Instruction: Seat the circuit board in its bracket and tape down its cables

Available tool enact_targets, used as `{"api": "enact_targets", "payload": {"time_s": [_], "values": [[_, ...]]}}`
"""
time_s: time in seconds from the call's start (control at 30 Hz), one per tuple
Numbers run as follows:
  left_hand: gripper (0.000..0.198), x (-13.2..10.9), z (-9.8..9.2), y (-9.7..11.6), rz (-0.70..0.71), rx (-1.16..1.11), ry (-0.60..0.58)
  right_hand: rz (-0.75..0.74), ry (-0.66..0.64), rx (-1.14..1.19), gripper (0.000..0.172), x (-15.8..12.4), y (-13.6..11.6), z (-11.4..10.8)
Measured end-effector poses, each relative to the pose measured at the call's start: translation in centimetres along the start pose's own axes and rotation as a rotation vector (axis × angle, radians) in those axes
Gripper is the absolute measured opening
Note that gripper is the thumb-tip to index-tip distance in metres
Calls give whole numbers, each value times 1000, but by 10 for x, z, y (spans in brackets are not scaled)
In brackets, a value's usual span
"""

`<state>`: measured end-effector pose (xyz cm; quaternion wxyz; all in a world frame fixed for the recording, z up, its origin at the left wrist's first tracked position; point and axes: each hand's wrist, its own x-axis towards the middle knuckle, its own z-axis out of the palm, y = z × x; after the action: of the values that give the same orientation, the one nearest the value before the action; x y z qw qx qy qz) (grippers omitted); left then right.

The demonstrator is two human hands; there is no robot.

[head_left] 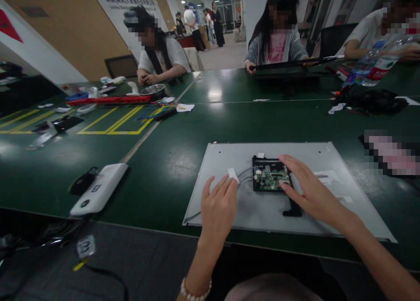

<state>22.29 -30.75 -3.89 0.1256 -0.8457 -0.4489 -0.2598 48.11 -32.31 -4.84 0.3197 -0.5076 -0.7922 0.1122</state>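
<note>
A flat grey panel [210,169] lies on the green table in front of me. On it sits a black bracket [259,162] carrying a green circuit board [267,180]. Grey cables [246,178] run left from the board past a piece of white tape [232,174]. My left hand [219,204] rests over the panel with fingers extended, its fingertips at the tape and cables. My right hand [306,189] spans the bracket's right side, fingertips at the upper edge and thumb at the board's right end. Part of that side is hidden under the hand.
A white power bank-like device [99,189] lies left, beside a dark object [83,181]. Farther off are wires [154,113], a metal bowl [153,90], a black plastic bundle [367,99] and bottles [380,67]. Several people are across the table, one holding a dark panel [295,64].
</note>
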Motion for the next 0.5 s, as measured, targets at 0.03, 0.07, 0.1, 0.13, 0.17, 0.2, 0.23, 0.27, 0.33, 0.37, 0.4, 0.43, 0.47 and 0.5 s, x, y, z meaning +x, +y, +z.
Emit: {"api": "enact_targets", "payload": {"time_s": [0.03,0.07,0.1,0.13,0.17,0.2,0.23,0.27,0.33,0.37,0.4,0.43,0.47,0.5], "values": [[18,-4,4,5,-24,-16,8,-14,-6,-1,60,-1,-9,3],[18,-7,7,9,-41,-34,9,-25,-9,-4,58,-1,-18,7],[19,-10,10,12,-56,-50,6,-35,-19,-12,54,-1,-26,11],[20,-12,12,14,-71,-64,4,-51,-31,-25,51,-1,-33,16],[21,-14,14,15,-86,-75,2,-71,-42,-39,47,0,-39,21],[22,-15,15,16,-101,-83,0,-94,-53,-51,44,1,-44,25],[23,-17,15,16,-113,-92,-6,-116,-59,-62,42,2,-48,30],[24,-19,16,17,-122,-103,-14,-134,-60,-73,41,3,-52,34],[27,-22,16,18,-130,-130,-30,-151,-45,-99,39,6,-56,42],[27,-24,15,18,-135,-146,-32,-152,-32,-115,38,7,-58,45],[28,-25,14,19,-139,-162,-29,-152,-17,-132,38,8,-59,48],[28,-26,13,20,-144,-178,-19,-152,-4,-148,37,8,-60,50],[28,-26,12,20,-150,-193,-3,-154,6,-160,37,9,-61,52],[28,-26,11,20,-154,-207,17,-160,11,-169,37,10,-62,54]]}}
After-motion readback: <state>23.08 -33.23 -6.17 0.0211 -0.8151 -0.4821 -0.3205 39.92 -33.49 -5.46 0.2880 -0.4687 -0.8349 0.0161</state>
